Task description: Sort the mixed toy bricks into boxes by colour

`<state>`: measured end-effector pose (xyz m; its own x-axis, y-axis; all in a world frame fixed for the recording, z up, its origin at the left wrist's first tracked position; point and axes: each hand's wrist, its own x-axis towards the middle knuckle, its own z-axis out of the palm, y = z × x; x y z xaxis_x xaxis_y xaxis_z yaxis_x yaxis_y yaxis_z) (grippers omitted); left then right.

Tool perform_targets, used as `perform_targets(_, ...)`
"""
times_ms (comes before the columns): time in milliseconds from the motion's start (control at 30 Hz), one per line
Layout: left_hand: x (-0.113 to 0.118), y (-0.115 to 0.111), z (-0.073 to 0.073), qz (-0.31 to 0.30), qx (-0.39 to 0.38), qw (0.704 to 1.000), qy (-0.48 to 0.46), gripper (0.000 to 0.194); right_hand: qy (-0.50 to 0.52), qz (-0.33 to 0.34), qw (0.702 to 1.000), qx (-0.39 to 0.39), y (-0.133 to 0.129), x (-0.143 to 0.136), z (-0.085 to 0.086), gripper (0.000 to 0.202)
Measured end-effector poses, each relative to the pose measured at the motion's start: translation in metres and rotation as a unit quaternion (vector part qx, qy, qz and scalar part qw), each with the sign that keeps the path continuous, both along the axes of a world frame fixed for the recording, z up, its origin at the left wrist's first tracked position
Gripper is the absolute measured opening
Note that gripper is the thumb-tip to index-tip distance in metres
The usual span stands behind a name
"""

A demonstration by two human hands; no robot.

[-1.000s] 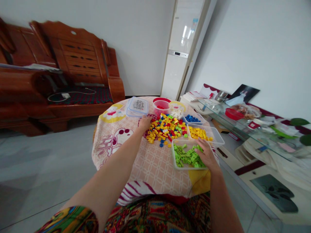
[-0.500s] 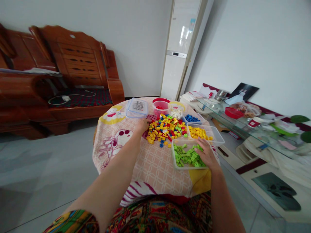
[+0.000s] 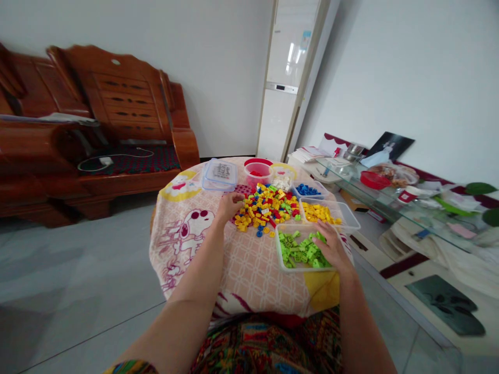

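Note:
A mixed pile of mostly yellow, red and blue bricks (image 3: pixel 268 208) lies on the cloth-covered round table (image 3: pixel 249 259). My left hand (image 3: pixel 231 205) is at the pile's left edge, its fingers bent; whether they hold anything is too small to tell. My right hand (image 3: pixel 329 243) rests over the right side of a clear box of green bricks (image 3: pixel 304 249), fingers spread and nothing visible in them. Behind that box are a box of yellow bricks (image 3: pixel 320 213) and a box of blue bricks (image 3: pixel 307 189). White bricks (image 3: pixel 282 183) sit beside a pink tub (image 3: pixel 259 174) with red pieces.
Clear lids (image 3: pixel 220 174) lie at the table's back left. A wooden bench (image 3: pixel 125 104) stands to the left. On the right, a glass-topped cabinet (image 3: pixel 390 202) carries papers, a red bowl (image 3: pixel 374 179) and a paper cup (image 3: pixel 408 195).
My left hand has shifted slightly toward me, with its fingers a little more raised at the pile's edge. My right hand has stayed over the green box.

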<state>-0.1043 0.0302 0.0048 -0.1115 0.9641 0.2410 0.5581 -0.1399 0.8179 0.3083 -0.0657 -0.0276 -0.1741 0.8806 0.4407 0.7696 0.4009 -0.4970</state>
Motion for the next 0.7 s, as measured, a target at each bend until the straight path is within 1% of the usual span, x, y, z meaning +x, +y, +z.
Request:
perform_targets(67, 0.003, -0.001, 0.001, -0.019, 0.021, 0.998, -0.062, 0.040, 0.001, 0.001, 1.000, 0.000, 0.001, 0.001, -0.001, 0.053)
perform_targets(133, 0.010, -0.003, 0.002, -0.043, 0.029, 0.995, -0.080, 0.045, 0.002, -0.002, 1.000, 0.001, 0.001, 0.001, -0.001, 0.053)
perform_targets(233, 0.032, -0.009, 0.006, -0.085, 0.065, 0.993, -0.046, 0.040, 0.002, -0.007, 1.000, 0.002, 0.001, 0.001, -0.001, 0.053)
perform_targets(333, 0.064, -0.022, 0.009, -0.169, 0.109, 0.980, -0.010, 0.036, -0.001, -0.003, 1.000, 0.001, 0.002, 0.001, -0.001, 0.053)
perform_targets(400, 0.088, -0.035, 0.009, -0.230, 0.136, 0.963, 0.014, 0.034, -0.003, -0.001, 1.000, 0.000, 0.002, 0.001, -0.001, 0.053)
perform_targets(467, 0.111, -0.048, 0.006, -0.301, 0.163, 0.939, 0.032, 0.033, -0.005, -0.004, 1.000, -0.001, 0.003, 0.001, 0.000, 0.053)
perform_targets(500, 0.121, -0.053, 0.005, -0.336, 0.176, 0.925, 0.042, 0.032, -0.007, -0.005, 1.000, -0.001, 0.003, 0.002, -0.001, 0.053)
perform_targets(567, 0.135, -0.060, 0.001, -0.378, 0.202, 0.901, 0.063, 0.030, -0.010, -0.007, 1.000, 0.001, 0.003, 0.002, -0.001, 0.053)
perform_targets(633, 0.137, -0.059, -0.001, -0.381, 0.225, 0.894, 0.077, 0.031, -0.012, -0.005, 1.000, 0.004, 0.004, 0.003, -0.002, 0.053)
perform_targets(667, 0.133, -0.056, -0.002, -0.363, 0.234, 0.898, 0.079, 0.032, -0.011, -0.003, 1.000, 0.005, 0.004, 0.003, -0.002, 0.053)
perform_targets(700, 0.127, -0.052, -0.002, -0.333, 0.238, 0.909, 0.080, 0.032, -0.010, -0.002, 1.000, 0.006, 0.004, 0.003, -0.002, 0.053)
